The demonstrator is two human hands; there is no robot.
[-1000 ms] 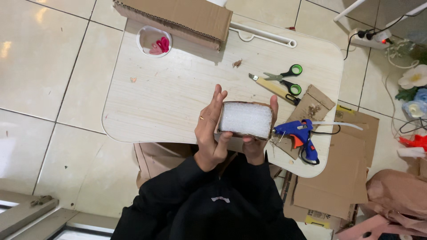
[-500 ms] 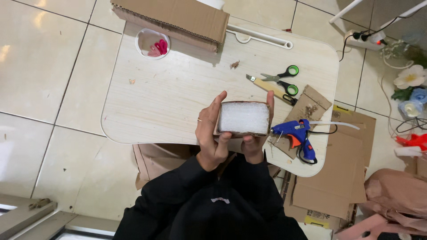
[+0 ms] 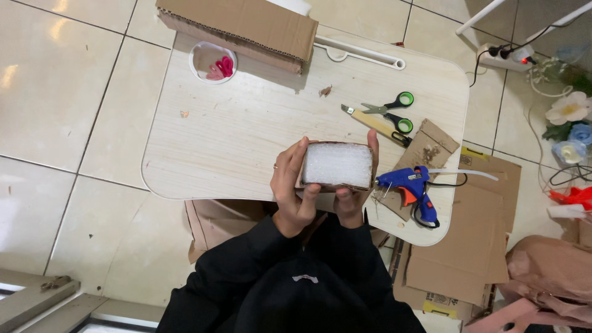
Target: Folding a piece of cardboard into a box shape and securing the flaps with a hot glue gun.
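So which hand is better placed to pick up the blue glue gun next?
Probably the right hand: the blue glue gun lies just beside it on the pale wooden table. The left hand could keep the white-faced cardboard block.

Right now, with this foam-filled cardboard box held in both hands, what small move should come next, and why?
Probably lower the cardboard box onto the table: both the left hand and the right hand are occupied, so the blue glue gun beside it cannot be picked up.
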